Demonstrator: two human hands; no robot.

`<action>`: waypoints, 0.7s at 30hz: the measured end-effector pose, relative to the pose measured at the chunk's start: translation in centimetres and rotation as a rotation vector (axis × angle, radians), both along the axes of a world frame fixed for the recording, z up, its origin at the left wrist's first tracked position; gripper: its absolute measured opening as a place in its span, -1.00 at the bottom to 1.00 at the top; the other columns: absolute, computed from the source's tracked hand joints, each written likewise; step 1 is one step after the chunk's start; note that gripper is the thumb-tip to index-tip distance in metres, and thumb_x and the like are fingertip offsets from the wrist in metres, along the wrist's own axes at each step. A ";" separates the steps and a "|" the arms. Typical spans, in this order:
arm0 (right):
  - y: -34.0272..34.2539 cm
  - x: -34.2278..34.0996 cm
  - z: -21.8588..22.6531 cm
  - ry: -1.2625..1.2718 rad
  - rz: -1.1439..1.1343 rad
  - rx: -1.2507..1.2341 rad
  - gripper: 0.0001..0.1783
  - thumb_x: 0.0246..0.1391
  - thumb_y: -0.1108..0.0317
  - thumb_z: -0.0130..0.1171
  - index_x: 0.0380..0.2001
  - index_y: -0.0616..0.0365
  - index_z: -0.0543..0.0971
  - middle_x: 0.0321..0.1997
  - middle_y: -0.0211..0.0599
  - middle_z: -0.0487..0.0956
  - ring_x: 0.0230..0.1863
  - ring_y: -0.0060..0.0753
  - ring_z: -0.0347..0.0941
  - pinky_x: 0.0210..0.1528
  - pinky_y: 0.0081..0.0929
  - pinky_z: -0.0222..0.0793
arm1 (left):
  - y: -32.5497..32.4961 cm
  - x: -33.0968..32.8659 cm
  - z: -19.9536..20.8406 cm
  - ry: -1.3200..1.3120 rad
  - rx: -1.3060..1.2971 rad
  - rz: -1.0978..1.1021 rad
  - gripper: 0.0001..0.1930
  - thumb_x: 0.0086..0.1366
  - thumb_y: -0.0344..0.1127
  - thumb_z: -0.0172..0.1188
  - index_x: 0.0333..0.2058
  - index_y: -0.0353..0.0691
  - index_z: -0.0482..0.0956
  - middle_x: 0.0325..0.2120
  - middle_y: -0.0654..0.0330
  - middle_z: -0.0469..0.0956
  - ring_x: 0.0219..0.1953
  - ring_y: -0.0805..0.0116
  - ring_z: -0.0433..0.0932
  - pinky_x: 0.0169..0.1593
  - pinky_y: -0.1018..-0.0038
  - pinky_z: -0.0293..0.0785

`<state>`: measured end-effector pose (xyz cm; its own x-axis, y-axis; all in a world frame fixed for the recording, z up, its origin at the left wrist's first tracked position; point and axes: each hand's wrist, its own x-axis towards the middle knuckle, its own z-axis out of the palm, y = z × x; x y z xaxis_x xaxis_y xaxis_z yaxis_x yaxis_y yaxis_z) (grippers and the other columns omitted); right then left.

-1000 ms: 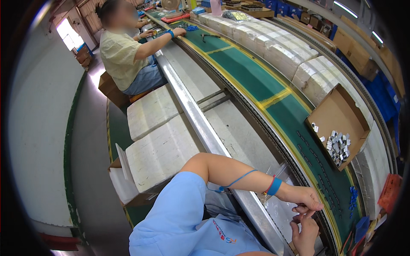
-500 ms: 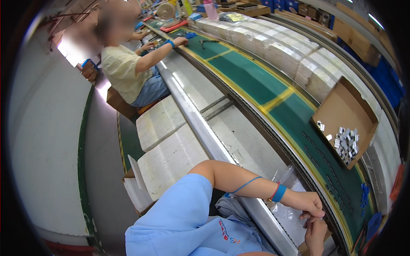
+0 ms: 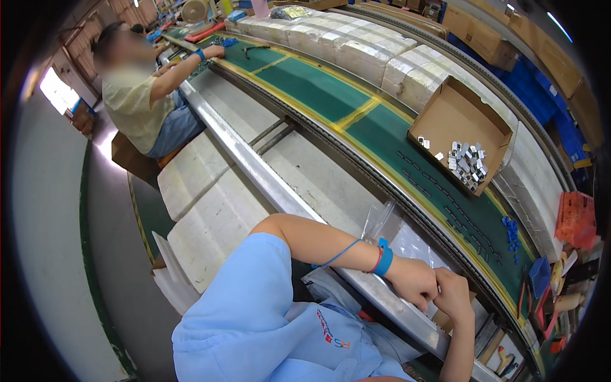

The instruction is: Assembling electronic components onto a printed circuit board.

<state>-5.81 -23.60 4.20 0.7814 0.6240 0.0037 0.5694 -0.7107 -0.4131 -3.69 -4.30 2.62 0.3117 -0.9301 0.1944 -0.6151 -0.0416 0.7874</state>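
My left hand (image 3: 412, 280), with a blue band at its wrist, is curled closed above the near metal rail. Pressed against it, my right hand (image 3: 453, 294) has its fingers bent in toward the left one. Whatever is between the fingers is hidden. Clear plastic bags (image 3: 407, 237) lie just beyond the hands. On the green belt (image 3: 382, 137) past them, small dark strips (image 3: 453, 219) lie in rows. A shallow cardboard box (image 3: 474, 118) beside these strips holds a heap of small silver-white parts (image 3: 468, 162).
Small blue pieces (image 3: 511, 235) lie at the belt's right, near a blue bin (image 3: 540, 275) and a red plastic bag (image 3: 576, 219). Taped white foam blocks (image 3: 356, 44) line the far side. A co-worker (image 3: 137, 95) sits at the belt, far left.
The view has swung right, so the scene sits further left. My hands have drawn tighter together, and the right hand and forearm show more than before.
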 end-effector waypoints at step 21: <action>0.9 -0.9 1.0 0.269 -0.066 0.013 -0.88 -0.01 0.44 0.21 -0.36 0.15 0.52 -0.42 -0.13 0.54 -0.36 0.00 0.51 -0.36 -0.17 0.38 | 1.4 0.1 -3.0 -0.592 0.131 0.137 -0.89 -0.06 -0.23 0.25 -0.58 -0.11 0.62 -0.63 0.25 0.55 -0.53 0.28 0.54 -0.33 0.37 0.34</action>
<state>-6.68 -22.73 5.25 0.7945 0.5727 -0.2019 0.3905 -0.7365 -0.5523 -3.60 -2.94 -0.37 0.3044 -0.9169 0.2581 -0.9280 -0.2243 0.2975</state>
